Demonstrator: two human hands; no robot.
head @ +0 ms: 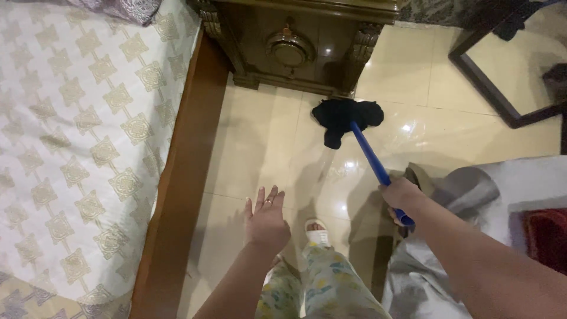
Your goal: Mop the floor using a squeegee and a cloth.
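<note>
One hand grips a blue mop handle; the other hangs open above the floor.

The right hand (401, 198) has its fingers closed round the blue handle (372, 156), which slants away from them to one black mop cloth (345, 118) lying on the glossy tiled floor (266, 142) beside one wooden cabinet (295, 41). The left hand (267, 218) is extended palm down, fingers spread, holding nothing, one ring visible. One sandalled foot (317, 233) shows just beyond its fingers.

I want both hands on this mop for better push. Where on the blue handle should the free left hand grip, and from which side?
Probably the bare stretch of blue handle between the right hand and the black mop head. It slants down to the floor, so the open left hand would best come from its left, wrapping over the top.
</note>
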